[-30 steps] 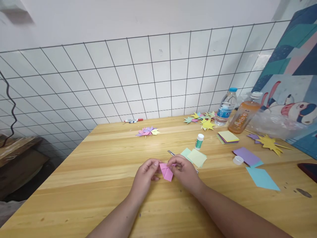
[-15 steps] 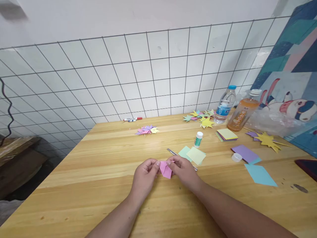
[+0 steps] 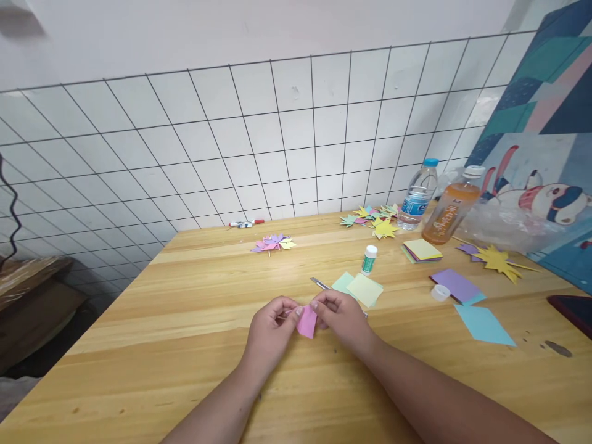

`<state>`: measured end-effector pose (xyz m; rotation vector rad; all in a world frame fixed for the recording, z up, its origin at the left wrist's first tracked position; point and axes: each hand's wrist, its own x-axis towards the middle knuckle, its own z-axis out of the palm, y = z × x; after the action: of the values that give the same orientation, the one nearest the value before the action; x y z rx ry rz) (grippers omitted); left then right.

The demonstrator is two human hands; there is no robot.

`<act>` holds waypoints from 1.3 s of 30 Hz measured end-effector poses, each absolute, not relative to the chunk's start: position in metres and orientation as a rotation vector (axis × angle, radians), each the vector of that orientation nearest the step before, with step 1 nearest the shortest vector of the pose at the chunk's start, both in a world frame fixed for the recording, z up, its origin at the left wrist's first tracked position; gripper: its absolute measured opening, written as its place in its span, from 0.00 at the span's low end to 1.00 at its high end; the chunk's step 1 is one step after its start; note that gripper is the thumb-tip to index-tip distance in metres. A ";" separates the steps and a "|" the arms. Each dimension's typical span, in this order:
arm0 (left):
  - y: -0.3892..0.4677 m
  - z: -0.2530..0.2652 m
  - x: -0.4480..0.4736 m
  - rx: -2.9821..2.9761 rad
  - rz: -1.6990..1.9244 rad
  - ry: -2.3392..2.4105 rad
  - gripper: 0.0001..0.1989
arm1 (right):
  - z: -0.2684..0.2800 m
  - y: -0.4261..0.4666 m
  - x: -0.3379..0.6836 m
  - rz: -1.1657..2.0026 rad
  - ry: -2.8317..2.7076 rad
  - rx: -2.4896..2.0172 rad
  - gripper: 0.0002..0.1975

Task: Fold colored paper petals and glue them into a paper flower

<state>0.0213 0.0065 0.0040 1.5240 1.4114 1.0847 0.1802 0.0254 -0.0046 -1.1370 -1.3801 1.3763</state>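
Head view, near to far. Left hand (image 3: pixel 269 330) and right hand (image 3: pixel 342 317) pinched together on one folded pink paper (image 3: pixel 307 321), held just above the wooden table (image 3: pixel 185 345) at mid-front; fingertips closed on its upper edge, lower point hanging free. Partly folded, by the look of it; not yet a finished star. Metal tool (image 3: pixel 320 283) just behind right hand, mostly hidden, kind unclear. Green and yellow squares (image 3: pixel 365 288) beside it, glue stick (image 3: pixel 369 259) upright beyond. Loose purple sheet (image 3: pixel 457 286), blue sheet (image 3: pixel 483 324) and stacked pad (image 3: pixel 422 250) at right, unfolded. Finished paper stars in three clusters: pink-purple (image 3: pixel 274 243), mixed (image 3: pixel 375 222), yellow (image 3: pixel 497 259). Water bottle (image 3: pixel 417 195) and orange bottle (image 3: pixel 451 206) at far edge. Dark object (image 3: pixel 573 311) cut off at right; folds inside pink paper hidden by fingers
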 end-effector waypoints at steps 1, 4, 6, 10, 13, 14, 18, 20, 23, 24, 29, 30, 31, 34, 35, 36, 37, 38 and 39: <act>0.006 0.003 0.021 1.554 1.054 1.413 0.10 | -0.004 0.026 0.180 1.364 -1.369 -1.150 0.11; 0.004 0.001 0.022 1.656 0.935 1.398 0.10 | -0.002 0.026 0.182 1.261 -1.429 -1.141 0.11; 0.004 0.000 0.021 1.654 0.932 1.385 0.10 | 0.000 0.026 0.183 1.221 -1.435 -1.103 0.12; 0.007 0.001 0.020 1.515 1.073 1.382 0.10 | 0.002 0.028 0.186 1.412 -1.294 -1.090 0.20; 0.009 0.005 0.019 1.436 1.142 1.393 0.11 | -0.001 0.030 0.186 1.417 -1.394 -1.109 0.20; 0.009 0.005 0.020 1.416 1.151 1.396 0.11 | -0.002 0.030 0.186 1.383 -1.453 -1.108 0.20; 0.007 0.007 0.021 1.367 1.145 1.412 0.13 | -0.004 0.029 0.185 1.322 -1.580 -1.092 0.19; 0.006 0.007 0.022 1.346 1.142 1.413 0.13 | -0.003 0.028 0.184 1.338 -1.582 -1.085 0.18; 0.006 0.007 0.022 1.322 1.151 1.411 0.13 | 0.000 0.027 0.185 1.422 -1.529 -1.059 0.25; 0.005 0.006 0.022 1.318 1.158 1.412 0.13 | 0.000 0.027 0.186 1.457 -1.492 -1.055 0.27; 0.005 0.006 0.022 1.289 1.177 1.397 0.13 | -0.001 0.029 0.187 1.466 -1.503 -1.077 0.24; 0.005 0.006 0.022 1.290 1.175 1.395 0.13 | -0.001 0.029 0.186 1.444 -1.549 -1.062 0.22; 0.005 0.007 0.022 1.298 1.172 1.394 0.14 | -0.001 0.029 0.186 1.424 -1.586 -1.042 0.21; 0.004 0.007 0.023 1.328 1.160 1.399 0.14 | 0.001 0.026 0.184 1.394 -1.612 -1.004 0.16; 0.003 0.007 0.024 1.329 1.157 1.403 0.14 | 0.002 0.025 0.183 1.387 -1.606 -1.006 0.15; 0.003 0.008 0.024 1.329 1.154 1.405 0.14 | 0.002 0.025 0.182 1.379 -1.602 -1.016 0.14; 0.003 0.008 0.024 1.329 1.151 1.405 0.14 | 0.002 0.024 0.181 1.368 -1.603 -1.030 0.13; 0.003 0.008 0.025 1.333 1.148 1.403 0.14 | 0.002 0.024 0.181 1.353 -1.610 -1.048 0.12; 0.003 0.008 0.025 1.346 1.147 1.396 0.14 | 0.001 0.024 0.181 1.332 -1.622 -1.066 0.11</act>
<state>0.0249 0.0027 0.0078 1.3462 1.3964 1.1467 0.1805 0.0242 0.0007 -1.0659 -1.6219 1.3322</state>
